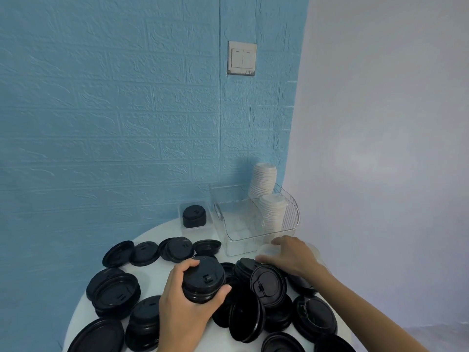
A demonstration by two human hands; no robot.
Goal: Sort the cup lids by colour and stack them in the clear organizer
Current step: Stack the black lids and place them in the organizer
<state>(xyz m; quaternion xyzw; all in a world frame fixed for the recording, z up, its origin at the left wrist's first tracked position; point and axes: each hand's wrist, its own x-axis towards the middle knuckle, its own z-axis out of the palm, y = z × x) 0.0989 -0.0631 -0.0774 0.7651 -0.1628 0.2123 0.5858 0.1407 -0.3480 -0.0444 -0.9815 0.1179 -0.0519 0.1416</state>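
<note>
A short stack of black cup lids (203,282), glossy round plastic with a raised sip tab on the top one, sits in the left hand (182,308); the thumb curls over the far rim and the fingers wrap the near side, holding the stack just above the table. Around it, loose black lids (268,284) crowd the round white table (149,235), some flat, some tilted on edge, several nested in twos and threes. The right hand (291,255) reaches over the pile toward the organizer, fingers curled down over a white lid (266,250) lying on the table; it rests on that lid, though whether it actually grips it cannot be told.

The clear organizer (294,212) stands at the far edge of the table against the wall, a transparent ribbed plastic bin with a rounded right corner. Inside it, two tall columns of white lids (271,214) lean against the right side, the rear column (264,181) rising above the rim. To its left, a smaller clear box (184,207) holds a low stack of black lids (194,215).

Behind the table, a blue wall (101,110) with an embossed brick texture carries a white double light switch (241,58); a plain pale wall (393,123) fills the right side.
</note>
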